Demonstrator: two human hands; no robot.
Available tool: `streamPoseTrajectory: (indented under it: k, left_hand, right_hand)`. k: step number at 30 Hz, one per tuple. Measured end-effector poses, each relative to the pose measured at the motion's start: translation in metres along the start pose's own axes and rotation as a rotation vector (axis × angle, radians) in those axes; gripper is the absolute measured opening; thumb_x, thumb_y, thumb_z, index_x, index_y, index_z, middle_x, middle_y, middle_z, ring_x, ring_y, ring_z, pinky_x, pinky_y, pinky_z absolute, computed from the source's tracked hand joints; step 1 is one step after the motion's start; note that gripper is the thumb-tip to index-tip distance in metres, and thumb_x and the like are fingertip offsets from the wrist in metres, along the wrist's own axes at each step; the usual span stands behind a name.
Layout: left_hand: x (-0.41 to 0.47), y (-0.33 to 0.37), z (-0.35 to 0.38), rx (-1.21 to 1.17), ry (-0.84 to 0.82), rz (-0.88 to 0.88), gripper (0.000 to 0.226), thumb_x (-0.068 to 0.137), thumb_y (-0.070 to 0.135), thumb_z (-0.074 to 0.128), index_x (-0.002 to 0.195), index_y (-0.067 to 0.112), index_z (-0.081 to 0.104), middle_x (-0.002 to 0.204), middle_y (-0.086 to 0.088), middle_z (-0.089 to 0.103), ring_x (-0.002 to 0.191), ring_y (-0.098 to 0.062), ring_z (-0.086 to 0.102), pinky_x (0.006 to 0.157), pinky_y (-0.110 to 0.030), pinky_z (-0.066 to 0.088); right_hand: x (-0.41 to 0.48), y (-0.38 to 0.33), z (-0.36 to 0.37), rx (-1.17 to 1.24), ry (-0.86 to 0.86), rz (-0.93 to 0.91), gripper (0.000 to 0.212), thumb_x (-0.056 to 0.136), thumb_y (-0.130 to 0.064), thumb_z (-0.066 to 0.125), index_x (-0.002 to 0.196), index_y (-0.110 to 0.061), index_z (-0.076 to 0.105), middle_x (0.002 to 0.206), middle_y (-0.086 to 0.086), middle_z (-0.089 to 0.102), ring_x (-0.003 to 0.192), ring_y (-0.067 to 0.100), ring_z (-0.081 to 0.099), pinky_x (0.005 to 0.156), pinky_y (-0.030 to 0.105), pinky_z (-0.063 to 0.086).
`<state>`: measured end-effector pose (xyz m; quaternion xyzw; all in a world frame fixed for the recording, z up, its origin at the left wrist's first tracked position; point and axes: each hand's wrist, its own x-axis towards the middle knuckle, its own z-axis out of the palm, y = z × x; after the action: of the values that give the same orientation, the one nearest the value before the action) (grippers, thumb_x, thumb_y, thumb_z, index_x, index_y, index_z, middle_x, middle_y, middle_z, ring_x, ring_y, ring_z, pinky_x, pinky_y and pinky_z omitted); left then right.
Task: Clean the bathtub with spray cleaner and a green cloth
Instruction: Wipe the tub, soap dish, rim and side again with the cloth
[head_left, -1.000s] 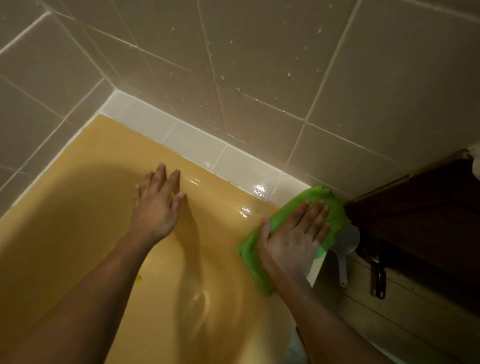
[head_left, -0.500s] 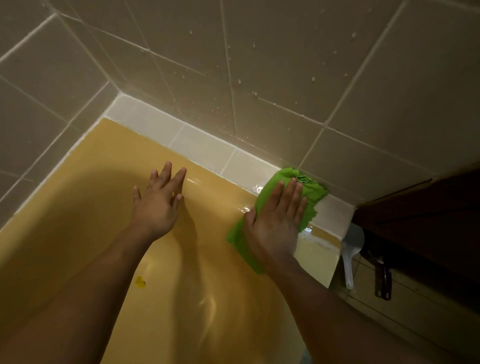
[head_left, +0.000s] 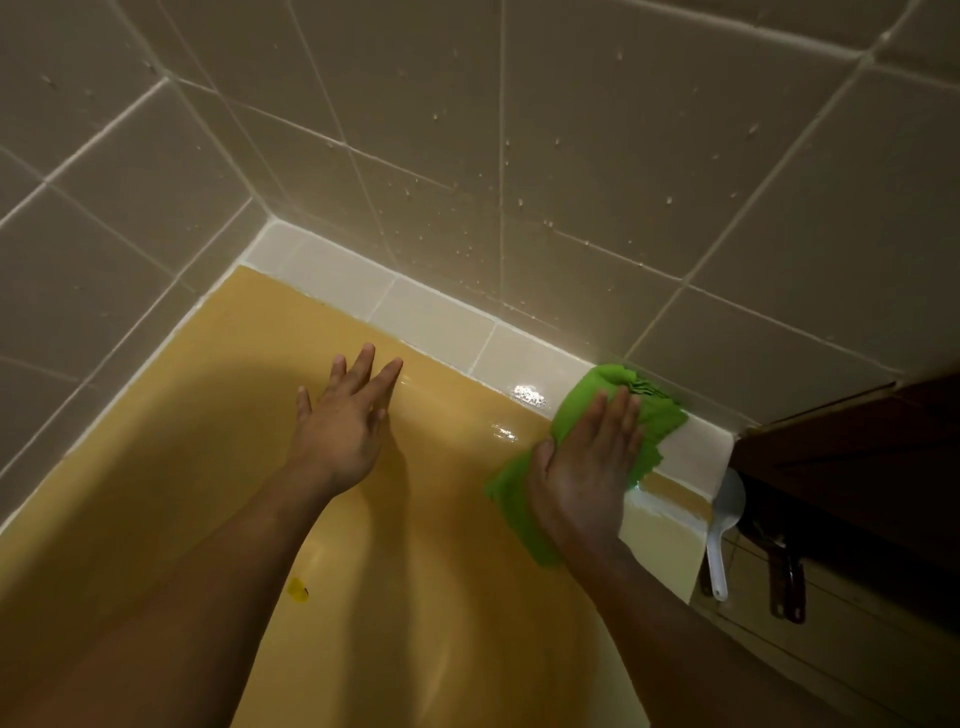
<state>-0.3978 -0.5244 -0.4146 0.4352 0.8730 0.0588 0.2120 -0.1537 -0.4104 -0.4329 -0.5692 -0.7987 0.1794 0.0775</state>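
Green cloth (head_left: 613, 431) pressed flat under your right hand (head_left: 589, 467) on the yellow bathtub (head_left: 156, 467) rim, your left hand (head_left: 343, 426) open, fingers straight, on the tub wall.

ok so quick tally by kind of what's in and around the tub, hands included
green cloth: 1
yellow bathtub: 1
white plastic scoop, hanging beside the tub: 1
hands: 2, the left hand flat on the tub wall and the right hand flat on the cloth
total: 5
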Motion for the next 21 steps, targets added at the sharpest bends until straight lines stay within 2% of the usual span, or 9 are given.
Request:
streamPoseTrajectory:
  k: [4, 9, 12, 15, 17, 21]
  left_hand:
    - [0.002, -0.001, 0.003, -0.047, 0.021, 0.015, 0.064, 0.108, 0.016, 0.037, 0.160, 0.048, 0.018, 0.172, 0.013, -0.003, 0.159, -0.024, -0.009, 0.122, -0.066, 0.005]
    - [0.005, -0.006, 0.000, -0.211, 0.057, 0.026, 0.069, 0.103, -0.001, 0.037, 0.156, 0.044, 0.035, 0.170, 0.014, 0.010, 0.159, -0.019, -0.003, 0.123, -0.063, 0.004]
    - [0.007, -0.015, -0.003, -0.278, 0.055, 0.038, 0.075, 0.099, -0.009, 0.035, 0.153, 0.042, 0.041, 0.168, 0.018, 0.016, 0.159, -0.013, 0.001, 0.124, -0.062, 0.004]
    - [0.008, -0.024, -0.007, -0.195, 0.065, 0.049, 0.080, 0.096, -0.011, 0.035, 0.156, 0.042, 0.036, 0.167, 0.023, 0.015, 0.158, -0.007, 0.004, 0.123, -0.066, 0.005]
    - [0.009, -0.028, -0.009, -0.096, 0.066, 0.049, 0.077, 0.099, -0.005, 0.036, 0.158, 0.043, 0.028, 0.169, 0.023, 0.009, 0.157, -0.005, 0.002, 0.122, -0.069, 0.001]
    - [0.019, -0.039, -0.014, 0.065, 0.057, 0.001, 0.079, 0.103, 0.007, 0.038, 0.160, 0.050, 0.005, 0.170, 0.021, -0.009, 0.158, -0.012, -0.011, 0.117, -0.072, -0.004]
  right_hand:
    - [0.015, -0.030, 0.016, -0.033, 0.009, -0.040, 0.080, 0.093, -0.036, 0.040, 0.154, 0.013, 0.021, 0.161, 0.037, 0.016, 0.153, 0.049, 0.007, 0.125, 0.059, 0.008]
    - [0.023, -0.057, 0.026, -0.032, -0.018, -0.120, 0.080, 0.090, -0.034, 0.035, 0.154, 0.012, 0.019, 0.162, 0.035, 0.014, 0.153, 0.048, 0.003, 0.125, 0.059, 0.006]
    - [0.028, -0.074, 0.031, -0.023, -0.049, -0.171, 0.081, 0.090, -0.032, 0.039, 0.155, 0.010, 0.015, 0.163, 0.032, 0.010, 0.154, 0.045, -0.001, 0.126, 0.058, 0.004]
    - [0.032, -0.090, 0.034, -0.020, -0.058, -0.214, 0.082, 0.089, -0.031, 0.039, 0.156, 0.009, 0.015, 0.164, 0.031, 0.009, 0.155, 0.044, -0.002, 0.126, 0.057, 0.004]
    - [0.034, -0.097, 0.037, -0.026, -0.064, -0.247, 0.082, 0.090, -0.032, 0.038, 0.156, 0.009, 0.013, 0.165, 0.030, 0.008, 0.155, 0.043, -0.003, 0.125, 0.057, 0.004]
    - [0.039, -0.110, 0.041, -0.060, -0.081, -0.301, 0.083, 0.090, -0.035, 0.038, 0.157, 0.008, 0.014, 0.166, 0.029, 0.006, 0.155, 0.043, -0.002, 0.126, 0.055, 0.002]
